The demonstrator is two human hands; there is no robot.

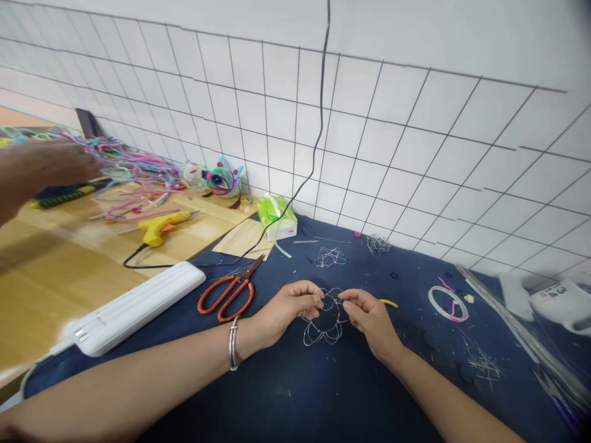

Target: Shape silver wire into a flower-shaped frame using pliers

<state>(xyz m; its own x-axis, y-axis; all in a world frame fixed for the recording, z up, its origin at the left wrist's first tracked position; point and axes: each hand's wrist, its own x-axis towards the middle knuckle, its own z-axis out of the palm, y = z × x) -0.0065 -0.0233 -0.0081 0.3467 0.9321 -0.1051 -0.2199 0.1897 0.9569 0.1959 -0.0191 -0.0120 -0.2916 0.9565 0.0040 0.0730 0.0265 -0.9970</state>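
Note:
Between my two hands is a thin wire flower frame [322,334] made of looped petals, with small pink bits at some joins. My left hand [294,306], with silver bangles at the wrist, pinches its upper left side between thumb and fingers. On the opposite side my right hand [368,317] is closed on the upper right loop by the fingertips. Left of my left hand lie scissors [226,298] with orange handles. Beyond the hands rests another tangle of looped wire [330,257] on the dark blue cloth [286,394].
A white power strip [138,307], a yellow glue gun [161,227] and a tissue pack [277,216] lie left and ahead. Another person's arm [41,169] reaches over colourful pipe cleaners [133,160]. At right are a tape roll [447,304], wire scraps [482,363] and a white mug [563,304].

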